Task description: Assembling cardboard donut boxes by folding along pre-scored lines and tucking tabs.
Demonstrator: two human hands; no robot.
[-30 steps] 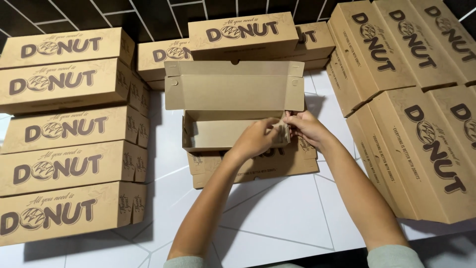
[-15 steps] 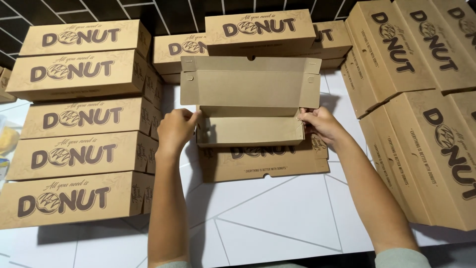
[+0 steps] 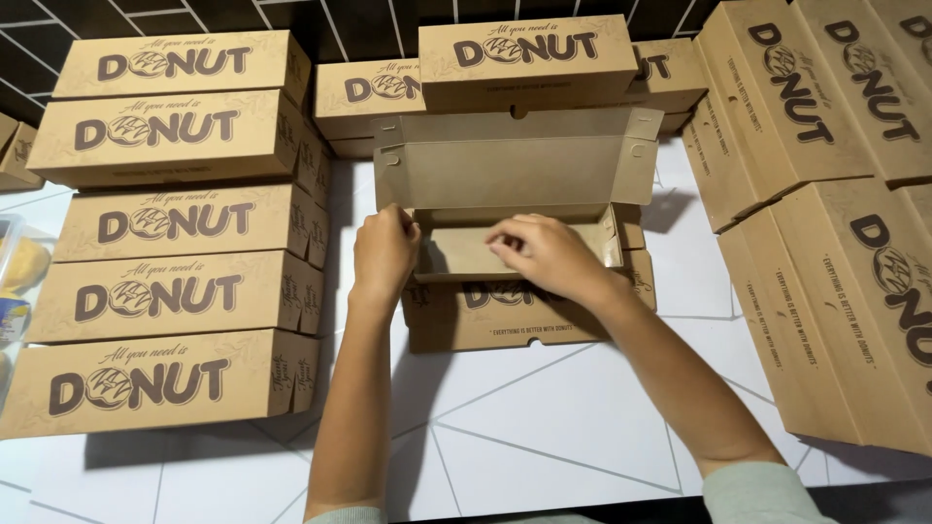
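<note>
Gripping open box (image 3: 505, 194) w/ both hands | white tile table (image 3: 544, 427) | dark tiled wall (image 3: 330, 19)

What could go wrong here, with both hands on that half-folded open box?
The open box rests on a closed box, so pressure from the left hand or right hand might slide it off. Its raised lid stands close to the stacked box behind and could nudge it.

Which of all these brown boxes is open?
The open box in the middle, between the left hand and right hand: its lid stands up, showing the plain inside. The stacked boxes around it are all closed.
</note>
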